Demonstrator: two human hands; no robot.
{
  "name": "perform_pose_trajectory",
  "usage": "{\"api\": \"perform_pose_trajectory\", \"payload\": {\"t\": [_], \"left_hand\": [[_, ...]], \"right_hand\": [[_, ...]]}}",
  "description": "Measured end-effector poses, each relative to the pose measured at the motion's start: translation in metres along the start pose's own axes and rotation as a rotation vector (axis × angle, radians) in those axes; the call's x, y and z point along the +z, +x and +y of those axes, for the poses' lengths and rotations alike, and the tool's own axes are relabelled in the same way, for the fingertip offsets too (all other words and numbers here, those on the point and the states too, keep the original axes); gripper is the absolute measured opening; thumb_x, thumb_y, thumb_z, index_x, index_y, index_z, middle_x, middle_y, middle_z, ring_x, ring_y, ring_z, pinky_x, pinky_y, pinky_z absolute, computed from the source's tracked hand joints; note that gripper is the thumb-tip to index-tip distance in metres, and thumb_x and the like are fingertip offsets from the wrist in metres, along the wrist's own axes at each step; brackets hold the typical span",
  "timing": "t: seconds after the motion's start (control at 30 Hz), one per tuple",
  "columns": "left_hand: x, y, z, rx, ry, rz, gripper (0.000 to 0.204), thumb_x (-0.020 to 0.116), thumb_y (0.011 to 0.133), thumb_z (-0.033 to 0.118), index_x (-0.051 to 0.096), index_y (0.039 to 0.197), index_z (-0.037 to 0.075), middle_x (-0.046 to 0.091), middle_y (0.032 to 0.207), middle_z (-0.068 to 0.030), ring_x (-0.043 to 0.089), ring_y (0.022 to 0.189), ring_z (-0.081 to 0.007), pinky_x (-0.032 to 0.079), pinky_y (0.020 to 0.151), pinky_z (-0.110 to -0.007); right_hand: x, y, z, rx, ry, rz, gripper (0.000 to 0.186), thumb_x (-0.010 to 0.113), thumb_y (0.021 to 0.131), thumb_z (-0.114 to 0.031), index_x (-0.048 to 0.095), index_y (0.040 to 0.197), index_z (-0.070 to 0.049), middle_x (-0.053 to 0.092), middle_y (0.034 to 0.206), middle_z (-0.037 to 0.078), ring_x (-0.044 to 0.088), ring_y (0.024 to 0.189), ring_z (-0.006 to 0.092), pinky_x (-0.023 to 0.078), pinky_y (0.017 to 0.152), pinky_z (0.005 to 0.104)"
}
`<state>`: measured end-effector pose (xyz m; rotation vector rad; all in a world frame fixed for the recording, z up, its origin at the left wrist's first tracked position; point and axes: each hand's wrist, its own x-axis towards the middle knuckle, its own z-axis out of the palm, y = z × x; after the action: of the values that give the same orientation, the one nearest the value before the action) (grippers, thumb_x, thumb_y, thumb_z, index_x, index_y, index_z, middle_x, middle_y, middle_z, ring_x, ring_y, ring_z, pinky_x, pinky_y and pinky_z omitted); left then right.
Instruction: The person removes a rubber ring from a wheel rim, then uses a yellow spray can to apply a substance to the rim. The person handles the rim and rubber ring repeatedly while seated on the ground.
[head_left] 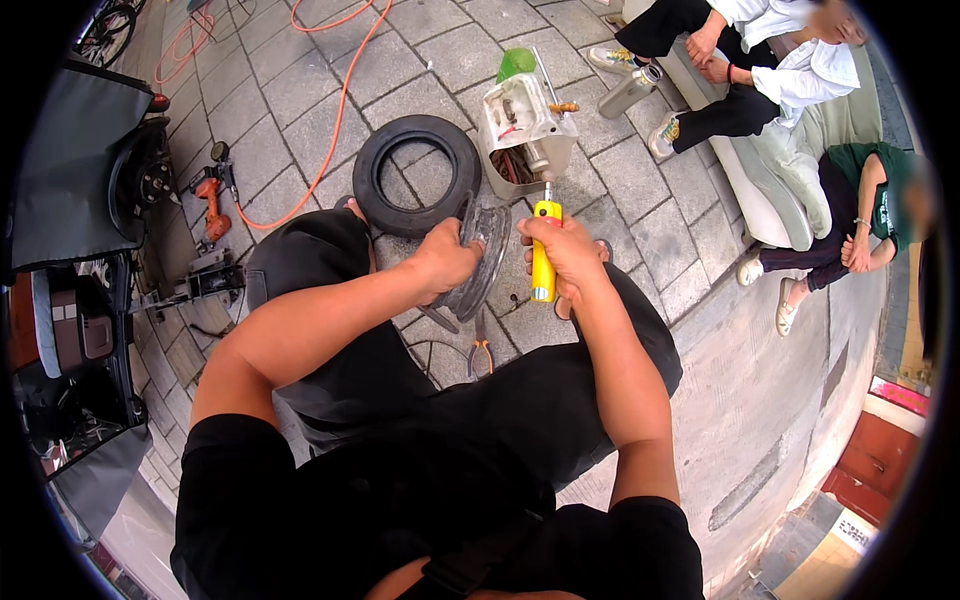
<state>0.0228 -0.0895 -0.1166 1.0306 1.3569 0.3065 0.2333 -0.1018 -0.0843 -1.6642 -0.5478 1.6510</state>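
Between my knees, my left hand [449, 262] grips a grey metal wheel rim [487, 265] and holds it up on edge. My right hand [566, 250] is closed around a yellow stick-shaped tool [543, 268]. A narrow metal shaft stands out of the tool's far end, pointing away from me, and the tool is just right of the rim. On the paving beyond the rim lies a black tyre [417, 176], apart from it. Pliers with orange handles [481, 355] lie on the ground below the rim.
A whitish tool bin [520, 120] stands beyond my right hand, near a metal flask [630, 92]. Two people sit on a pale sofa [775, 180] at the right. An orange hose [345, 105], an orange power tool [212, 208] and a vehicle [80, 170] are at the left.
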Motion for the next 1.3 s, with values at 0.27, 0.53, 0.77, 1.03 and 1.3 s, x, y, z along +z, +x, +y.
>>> {"api": "perform_pose_trajectory", "payload": {"t": [0.27, 0.53, 0.77, 1.03, 1.3], "left_hand": [[-0.029, -0.031, 0.003, -0.012, 0.087, -0.178, 0.036, 0.067, 0.101, 0.012, 0.058, 0.130, -0.007, 0.070, 0.108, -0.0169, 0.067, 0.096, -0.0220, 0.054, 0.084, -0.038], [-0.026, -0.030, -0.010, 0.108, 0.198, -0.251, 0.030, 0.067, 0.099, 0.008, 0.060, 0.125, -0.005, 0.069, 0.103, -0.0127, 0.066, 0.093, -0.0176, 0.055, 0.081, -0.036], [-0.016, -0.031, 0.002, 0.203, 0.369, -0.309, 0.033, 0.069, 0.100, 0.009, 0.062, 0.130, -0.002, 0.072, 0.115, -0.0118, 0.067, 0.109, -0.0155, 0.055, 0.091, -0.034], [0.007, -0.006, -0.004, 0.190, 0.585, -0.525, 0.040, 0.066, 0.096, 0.002, 0.065, 0.136, 0.002, 0.073, 0.125, -0.0164, 0.068, 0.121, -0.0238, 0.054, 0.103, -0.039], [0.024, 0.003, 0.010, 0.181, 1.026, -0.661, 0.040, 0.066, 0.101, 0.010, 0.062, 0.140, 0.006, 0.073, 0.124, -0.0163, 0.069, 0.116, -0.0254, 0.055, 0.101, -0.040]], "right_hand": [[0.001, 0.012, 0.003, 0.109, 0.071, 0.030, 0.042, 0.083, 0.091, -0.023, 0.060, 0.120, -0.005, 0.066, 0.089, 0.006, 0.065, 0.065, 0.0179, 0.055, 0.054, 0.0353], [0.006, 0.034, 0.009, 0.010, -0.249, -0.005, 0.042, 0.079, 0.084, -0.013, 0.063, 0.120, 0.003, 0.070, 0.093, 0.010, 0.067, 0.068, 0.0178, 0.054, 0.061, 0.0339], [0.029, -0.008, -0.012, -0.055, -0.434, -0.216, 0.056, 0.081, 0.081, -0.022, 0.066, 0.125, 0.008, 0.073, 0.102, 0.016, 0.071, 0.089, 0.0240, 0.057, 0.079, 0.0383], [0.033, -0.024, -0.006, -0.151, -0.444, -0.230, 0.057, 0.078, 0.081, -0.021, 0.063, 0.127, 0.009, 0.074, 0.109, 0.023, 0.072, 0.100, 0.0311, 0.057, 0.088, 0.0427], [0.023, -0.051, -0.016, -0.199, -0.362, -0.256, 0.062, 0.075, 0.081, -0.021, 0.056, 0.132, 0.008, 0.072, 0.112, 0.029, 0.072, 0.105, 0.0404, 0.056, 0.092, 0.0440]]}}
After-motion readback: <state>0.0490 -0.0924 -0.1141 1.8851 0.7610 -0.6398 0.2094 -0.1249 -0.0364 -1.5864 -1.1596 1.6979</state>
